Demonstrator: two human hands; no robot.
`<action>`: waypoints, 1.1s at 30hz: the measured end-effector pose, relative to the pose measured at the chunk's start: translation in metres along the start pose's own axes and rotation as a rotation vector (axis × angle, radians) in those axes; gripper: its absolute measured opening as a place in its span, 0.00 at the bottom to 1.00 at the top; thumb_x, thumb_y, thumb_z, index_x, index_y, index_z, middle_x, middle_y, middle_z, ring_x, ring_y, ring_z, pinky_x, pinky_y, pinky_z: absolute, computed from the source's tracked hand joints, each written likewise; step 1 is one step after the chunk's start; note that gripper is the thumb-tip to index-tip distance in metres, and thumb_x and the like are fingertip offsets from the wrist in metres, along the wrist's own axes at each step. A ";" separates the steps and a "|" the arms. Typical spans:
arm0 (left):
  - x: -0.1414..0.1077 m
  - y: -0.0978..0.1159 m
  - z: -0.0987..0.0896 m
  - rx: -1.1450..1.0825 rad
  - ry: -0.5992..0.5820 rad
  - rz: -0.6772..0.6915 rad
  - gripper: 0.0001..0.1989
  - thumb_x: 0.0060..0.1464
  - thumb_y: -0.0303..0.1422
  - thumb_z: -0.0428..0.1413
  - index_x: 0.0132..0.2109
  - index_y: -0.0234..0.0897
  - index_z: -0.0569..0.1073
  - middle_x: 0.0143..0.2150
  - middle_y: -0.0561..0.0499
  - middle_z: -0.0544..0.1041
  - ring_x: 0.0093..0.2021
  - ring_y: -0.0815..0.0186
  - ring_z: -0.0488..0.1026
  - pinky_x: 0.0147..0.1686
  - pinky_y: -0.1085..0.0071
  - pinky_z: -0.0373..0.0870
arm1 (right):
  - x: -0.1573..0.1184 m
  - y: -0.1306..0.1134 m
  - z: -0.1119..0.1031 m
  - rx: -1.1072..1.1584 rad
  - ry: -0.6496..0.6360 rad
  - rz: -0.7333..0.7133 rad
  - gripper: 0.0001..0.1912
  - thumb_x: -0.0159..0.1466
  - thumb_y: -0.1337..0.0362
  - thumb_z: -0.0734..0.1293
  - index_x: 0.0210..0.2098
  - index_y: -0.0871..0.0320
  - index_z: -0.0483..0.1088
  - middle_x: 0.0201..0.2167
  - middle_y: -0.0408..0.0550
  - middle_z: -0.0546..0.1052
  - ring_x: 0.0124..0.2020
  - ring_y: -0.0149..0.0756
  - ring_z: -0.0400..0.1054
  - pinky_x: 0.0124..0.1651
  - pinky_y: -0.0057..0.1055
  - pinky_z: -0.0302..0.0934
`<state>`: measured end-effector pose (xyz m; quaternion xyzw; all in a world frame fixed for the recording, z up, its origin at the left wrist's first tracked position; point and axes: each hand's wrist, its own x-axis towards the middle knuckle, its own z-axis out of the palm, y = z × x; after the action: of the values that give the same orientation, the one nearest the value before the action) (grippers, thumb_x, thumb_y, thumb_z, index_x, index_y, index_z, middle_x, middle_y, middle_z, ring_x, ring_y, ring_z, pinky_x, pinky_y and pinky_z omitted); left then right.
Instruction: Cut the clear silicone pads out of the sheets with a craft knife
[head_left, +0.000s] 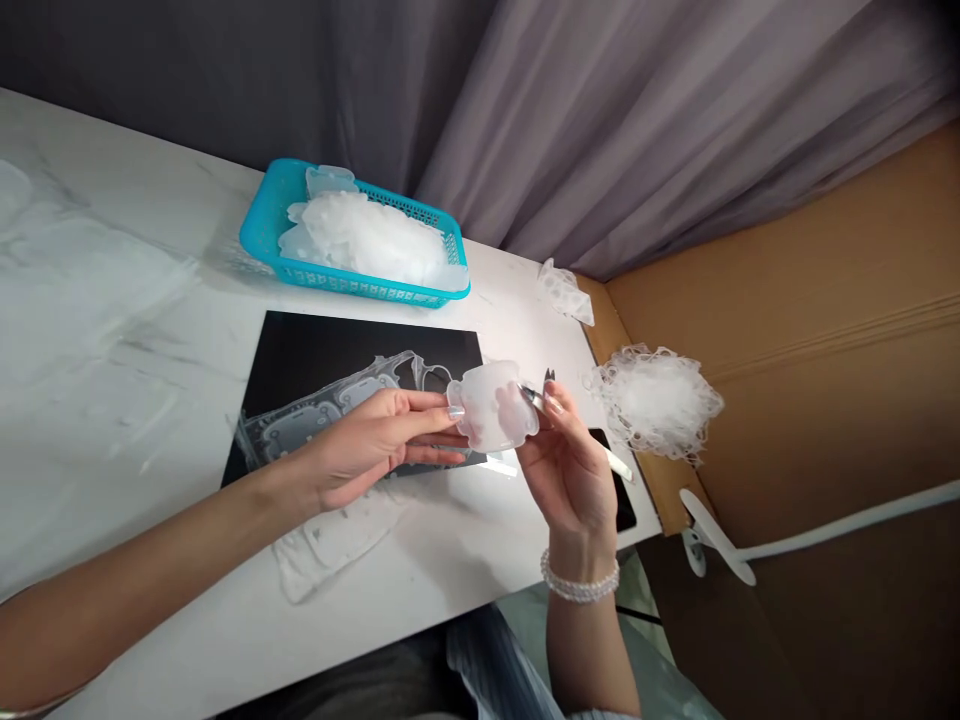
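Observation:
My left hand [382, 440] pinches the left edge of a frosted translucent plastic piece [491, 405] with a wavy outline, thumb on top and fingers beneath. At the piece's right edge, my right hand [574, 470] is closed around a small hand tool [531, 394] with a pointed metal tip and a pale handle end; its exact kind is unclear. The tool's tip meets the piece's upper right edge. Below my left hand, a clear plastic sheet [352, 395] with similar shapes lies on a black mat [315, 340], partly hidden by that hand.
A blue basket [375, 288] piled with frosted pieces stands at the back of the white table [187, 560]. On the right, a heap of thin plastic scraps [660, 405] sits by a cardboard wall [810, 340]. A dark phone-like slab [624, 510] and a white clamp [716, 535] are nearby.

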<state>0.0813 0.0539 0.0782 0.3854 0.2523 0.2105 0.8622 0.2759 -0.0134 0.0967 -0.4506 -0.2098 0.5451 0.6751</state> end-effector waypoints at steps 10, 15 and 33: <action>-0.012 0.002 -0.006 -0.020 0.014 -0.020 0.15 0.58 0.39 0.62 0.47 0.35 0.82 0.47 0.42 0.82 0.47 0.59 0.80 0.52 0.63 0.76 | -0.005 0.001 -0.004 -0.096 -0.030 0.011 0.09 0.62 0.67 0.70 0.40 0.49 0.78 0.39 0.42 0.84 0.43 0.34 0.78 0.47 0.31 0.71; -0.012 0.002 -0.005 -0.046 0.071 -0.017 0.17 0.58 0.38 0.62 0.51 0.35 0.80 0.53 0.41 0.80 0.53 0.55 0.77 0.54 0.61 0.75 | -0.007 0.000 -0.003 -0.098 -0.033 0.000 0.08 0.61 0.67 0.70 0.40 0.50 0.78 0.38 0.41 0.84 0.44 0.32 0.78 0.49 0.28 0.71; -0.011 0.008 -0.003 -0.528 -0.019 -0.147 0.28 0.62 0.49 0.49 0.58 0.32 0.72 0.61 0.38 0.74 0.57 0.45 0.74 0.55 0.50 0.72 | -0.017 0.002 0.002 -0.214 0.011 -0.144 0.27 0.66 0.37 0.57 0.40 0.50 0.76 0.34 0.50 0.84 0.35 0.43 0.80 0.42 0.41 0.71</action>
<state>0.0695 0.0543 0.0860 0.1301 0.2077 0.2021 0.9482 0.2681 -0.0280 0.0994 -0.5069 -0.2949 0.4671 0.6617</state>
